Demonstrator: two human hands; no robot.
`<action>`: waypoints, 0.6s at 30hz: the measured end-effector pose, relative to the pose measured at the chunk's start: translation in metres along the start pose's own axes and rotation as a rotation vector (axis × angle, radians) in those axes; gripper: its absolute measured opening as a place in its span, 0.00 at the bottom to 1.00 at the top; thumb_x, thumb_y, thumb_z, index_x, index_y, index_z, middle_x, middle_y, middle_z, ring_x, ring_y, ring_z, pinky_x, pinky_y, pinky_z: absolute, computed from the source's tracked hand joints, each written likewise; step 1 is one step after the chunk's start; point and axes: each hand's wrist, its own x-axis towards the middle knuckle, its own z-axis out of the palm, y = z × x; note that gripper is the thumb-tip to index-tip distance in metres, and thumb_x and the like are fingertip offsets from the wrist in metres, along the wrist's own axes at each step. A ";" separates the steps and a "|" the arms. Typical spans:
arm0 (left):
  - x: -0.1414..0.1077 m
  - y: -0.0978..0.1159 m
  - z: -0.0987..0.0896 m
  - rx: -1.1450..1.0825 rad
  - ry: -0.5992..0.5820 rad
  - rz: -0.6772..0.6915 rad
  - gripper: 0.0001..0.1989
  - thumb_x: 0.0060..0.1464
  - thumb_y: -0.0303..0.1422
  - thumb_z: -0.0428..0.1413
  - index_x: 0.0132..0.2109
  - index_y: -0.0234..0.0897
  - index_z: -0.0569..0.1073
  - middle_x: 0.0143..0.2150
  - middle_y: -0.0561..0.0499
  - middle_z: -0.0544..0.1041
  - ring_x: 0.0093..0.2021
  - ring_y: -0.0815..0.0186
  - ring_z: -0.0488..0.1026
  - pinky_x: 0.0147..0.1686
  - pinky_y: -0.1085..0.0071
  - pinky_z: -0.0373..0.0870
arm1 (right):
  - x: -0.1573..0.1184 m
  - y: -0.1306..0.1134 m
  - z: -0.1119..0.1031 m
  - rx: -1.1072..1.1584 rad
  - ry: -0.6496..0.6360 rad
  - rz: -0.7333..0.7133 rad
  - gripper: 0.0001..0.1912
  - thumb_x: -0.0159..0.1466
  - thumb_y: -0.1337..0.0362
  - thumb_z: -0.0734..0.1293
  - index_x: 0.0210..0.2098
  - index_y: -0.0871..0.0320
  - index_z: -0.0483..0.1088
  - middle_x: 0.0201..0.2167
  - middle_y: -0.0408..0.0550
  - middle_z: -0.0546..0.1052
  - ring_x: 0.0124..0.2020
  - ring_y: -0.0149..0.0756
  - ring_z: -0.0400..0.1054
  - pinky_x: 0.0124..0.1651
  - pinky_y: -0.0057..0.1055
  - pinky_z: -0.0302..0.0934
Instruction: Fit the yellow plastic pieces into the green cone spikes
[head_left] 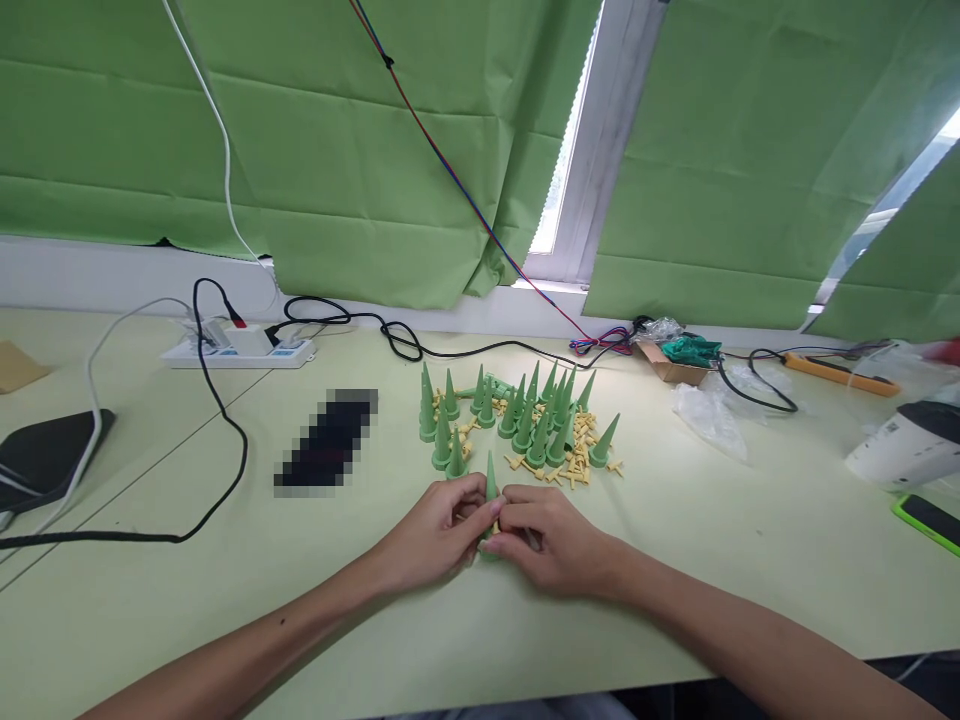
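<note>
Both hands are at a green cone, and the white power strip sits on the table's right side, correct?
Not quite: in the head view, the power strip is on the left side of the table. The left hand and right hand are indeed at a green cone.

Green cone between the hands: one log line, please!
left hand: gripping green cone | right hand: at same cone | beyond: more green cones, yellow pieces

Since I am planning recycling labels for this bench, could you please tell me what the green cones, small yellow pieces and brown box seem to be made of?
Green cones: probably moulded plastic, fairly matte, judging by even colour and matching shapes. Small yellow pieces: likely plastic, from their uniform colour; finish unclear. Brown box: apparently matte cardboard, from its flat, plain brown sides.
</note>
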 end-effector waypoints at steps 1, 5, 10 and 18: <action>0.000 0.000 0.000 0.004 0.004 0.004 0.18 0.61 0.41 0.57 0.30 0.38 0.57 0.21 0.62 0.59 0.19 0.75 0.55 0.18 0.79 0.51 | 0.000 0.000 0.000 0.003 -0.001 0.005 0.18 0.69 0.61 0.65 0.23 0.58 0.62 0.23 0.39 0.61 0.25 0.29 0.55 0.29 0.26 0.49; 0.000 0.003 0.001 0.006 0.005 0.009 0.19 0.60 0.41 0.56 0.30 0.38 0.57 0.21 0.61 0.59 0.20 0.75 0.56 0.19 0.78 0.51 | 0.000 0.000 -0.001 0.003 -0.006 0.020 0.18 0.68 0.61 0.66 0.23 0.58 0.62 0.23 0.39 0.61 0.26 0.29 0.56 0.29 0.26 0.50; 0.000 0.007 0.002 0.026 0.016 0.002 0.20 0.60 0.43 0.56 0.29 0.39 0.56 0.21 0.62 0.58 0.19 0.75 0.55 0.18 0.77 0.51 | 0.000 -0.001 -0.001 -0.054 -0.027 0.008 0.18 0.70 0.60 0.64 0.23 0.58 0.66 0.23 0.40 0.61 0.26 0.29 0.56 0.29 0.27 0.51; 0.000 0.007 0.002 0.073 0.027 0.016 0.20 0.61 0.42 0.55 0.29 0.39 0.56 0.21 0.61 0.58 0.20 0.74 0.55 0.19 0.76 0.51 | 0.001 0.000 -0.001 -0.054 -0.025 0.002 0.17 0.71 0.62 0.61 0.28 0.59 0.73 0.24 0.42 0.65 0.27 0.30 0.58 0.30 0.27 0.52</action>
